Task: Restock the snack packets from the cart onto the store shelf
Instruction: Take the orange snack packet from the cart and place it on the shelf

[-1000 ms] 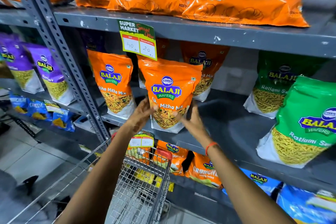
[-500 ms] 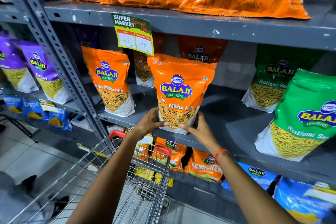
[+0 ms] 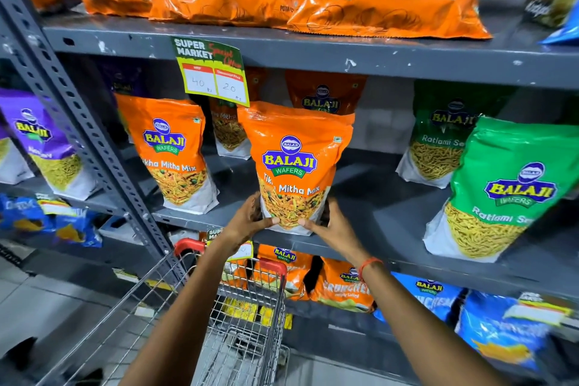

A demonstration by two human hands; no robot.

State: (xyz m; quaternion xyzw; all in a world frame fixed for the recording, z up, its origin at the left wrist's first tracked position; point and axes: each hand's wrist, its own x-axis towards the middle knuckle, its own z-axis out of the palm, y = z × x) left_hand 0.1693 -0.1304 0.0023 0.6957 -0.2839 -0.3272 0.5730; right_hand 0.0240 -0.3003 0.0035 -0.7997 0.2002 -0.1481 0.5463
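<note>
Flanking the held orange packet (image 3: 293, 166): orange twin (image 3: 174, 153), green packet (image 3: 504, 188).

1. Grey slotted-angle upright (image 3: 94, 147), perforated along its length, runs diagonally from upper left toward lower centre.
2. Grey metal shelf board (image 3: 313, 50), right of the upright; paint chipped in white flecks along its front edge.
3. Pale back wall (image 3: 382, 122), visible right of the upright behind the middle tier.
4. Grey tiled floor (image 3: 40, 301), left of and below the upright; light is dim and even.
</note>
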